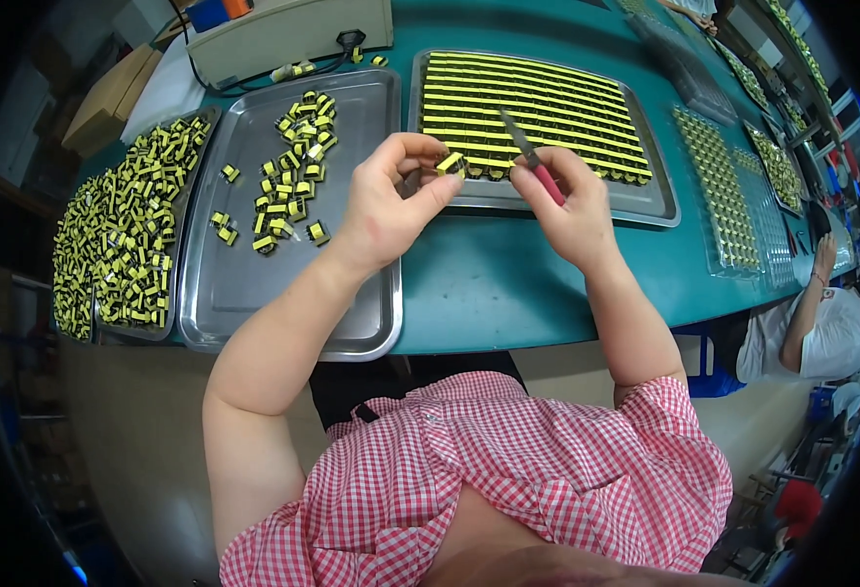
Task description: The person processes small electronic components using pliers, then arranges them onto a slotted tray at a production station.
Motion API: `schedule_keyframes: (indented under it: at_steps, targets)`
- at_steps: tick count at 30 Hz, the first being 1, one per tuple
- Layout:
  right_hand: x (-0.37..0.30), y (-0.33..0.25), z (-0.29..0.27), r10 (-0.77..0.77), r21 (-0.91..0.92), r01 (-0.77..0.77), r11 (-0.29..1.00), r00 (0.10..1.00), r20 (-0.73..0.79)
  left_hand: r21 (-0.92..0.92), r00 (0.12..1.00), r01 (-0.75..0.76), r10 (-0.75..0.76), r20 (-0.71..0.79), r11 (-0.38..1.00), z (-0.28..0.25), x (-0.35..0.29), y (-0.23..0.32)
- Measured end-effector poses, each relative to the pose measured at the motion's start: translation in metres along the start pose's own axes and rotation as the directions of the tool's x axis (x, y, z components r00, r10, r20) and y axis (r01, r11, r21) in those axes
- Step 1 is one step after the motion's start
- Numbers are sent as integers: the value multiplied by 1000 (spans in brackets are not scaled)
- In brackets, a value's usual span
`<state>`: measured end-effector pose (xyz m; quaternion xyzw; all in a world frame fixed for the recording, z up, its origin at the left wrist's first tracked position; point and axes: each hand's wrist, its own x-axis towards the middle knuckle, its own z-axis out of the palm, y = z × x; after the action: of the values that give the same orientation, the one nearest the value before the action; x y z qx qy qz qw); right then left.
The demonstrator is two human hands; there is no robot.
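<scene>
Single component pinched at the rowed tray; pointed tool in the right hand

Landmark: the rowed tray (635, 204), a metal tray packed with straight rows of black-and-yellow components, on a green table (508, 293).

Left hand (391, 201): above the tray's near left corner, thumb and fingers closed on one small component (452, 163), black with yellow. Whether this piece touches the nearest row cannot be told from here.

Right hand (572, 205): over the tray's near edge, closed around the red handle of a pointed tool (548, 184). Its metal tip points away from the wearer, over the rows; contact with them is unclear.

Left of the rowed tray: a second metal tray (363, 127), just beside it, with loose components (293, 186) of the same kind scattered inside. Farther left, a dense heap (141, 225) of them. Beyond its far left corner: a pale box-shaped unit (293, 44) and a black plug (351, 41).

Right of the rowed tray: a clear plastic tray (719, 191) filled with small pieces; farther right, a co-worker's hand (824, 257).
</scene>
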<state>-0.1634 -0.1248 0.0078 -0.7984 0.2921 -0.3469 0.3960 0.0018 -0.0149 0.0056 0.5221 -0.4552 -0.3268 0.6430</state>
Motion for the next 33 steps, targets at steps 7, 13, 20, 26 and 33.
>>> schedule_keyframes:
  at_steps: [7,13,20,26,33]
  targets:
    - [-2,-3,-4,-316,-418,276,865,948,-28,158,988,-111,126,-88,981,-5,1,0]
    - [-1,-2,-4,-388,-487,332,808,922,-15,265,980,-138,171,-106,954,-4,3,-2]
    - [-2,0,-2,-398,-499,343,796,917,-4,277,975,-148,188,-122,949,-4,1,-5]
    - [-3,-2,-2,-398,-502,346,793,917,2,333,973,-144,194,-125,932,-3,0,0]
    - [-2,-1,-2,-393,-505,343,792,919,7,357,979,-135,179,-92,924,-4,-1,1]
